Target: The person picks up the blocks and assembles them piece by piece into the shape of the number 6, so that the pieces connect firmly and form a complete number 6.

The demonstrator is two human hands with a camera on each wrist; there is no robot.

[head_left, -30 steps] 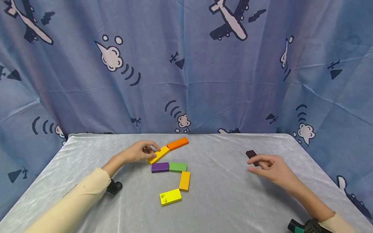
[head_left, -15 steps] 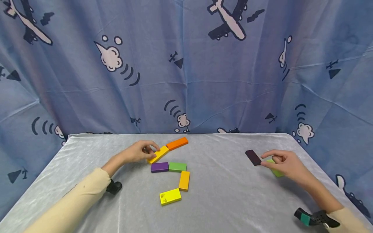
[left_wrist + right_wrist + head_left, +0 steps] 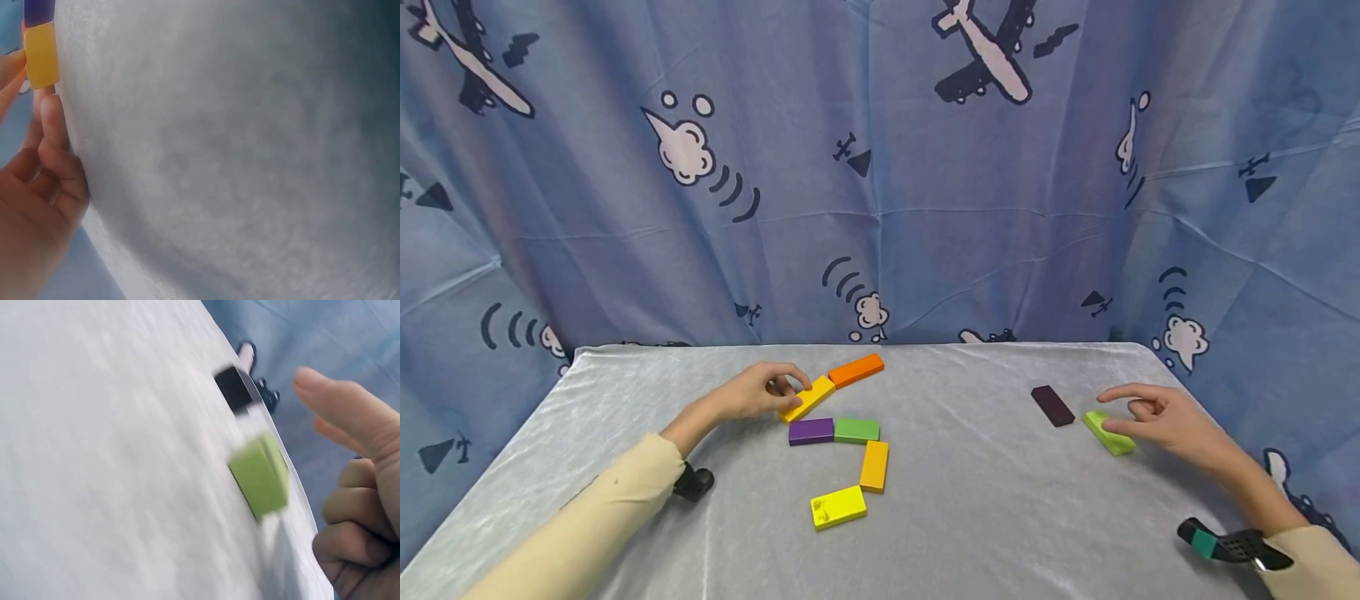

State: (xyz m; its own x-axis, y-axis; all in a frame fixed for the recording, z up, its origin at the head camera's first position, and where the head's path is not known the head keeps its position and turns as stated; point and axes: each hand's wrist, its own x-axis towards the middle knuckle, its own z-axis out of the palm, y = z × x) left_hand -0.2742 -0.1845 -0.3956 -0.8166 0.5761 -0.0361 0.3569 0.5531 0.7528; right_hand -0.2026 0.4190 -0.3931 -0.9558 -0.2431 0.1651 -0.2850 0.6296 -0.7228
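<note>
My left hand (image 3: 754, 392) pinches a golden-yellow block (image 3: 817, 393) lying on the table; in the left wrist view the thumb and a finger are at the sides of this yellow block (image 3: 42, 56). Its far end meets an orange block (image 3: 857, 370). On the right side, my right hand (image 3: 1172, 422) hovers over a lime-green block (image 3: 1116, 443), thumb and index finger spread, other fingers curled. In the right wrist view a gap shows between the hand (image 3: 359, 481) and the lime block (image 3: 259, 478). A dark brown block (image 3: 1052, 406) lies just left of the lime one.
Nearer than the yellow block, a purple block (image 3: 811, 431) and a green block (image 3: 857, 430) lie end to end. An amber block (image 3: 874, 466) and a bright yellow block (image 3: 838, 507) continue the line. A patterned curtain (image 3: 880, 208) hangs behind the grey cloth-covered table (image 3: 970, 500).
My right hand has let go of the dark block, which now lies on the table, and has moved right to the lime-green block. The left hand has stayed still.
</note>
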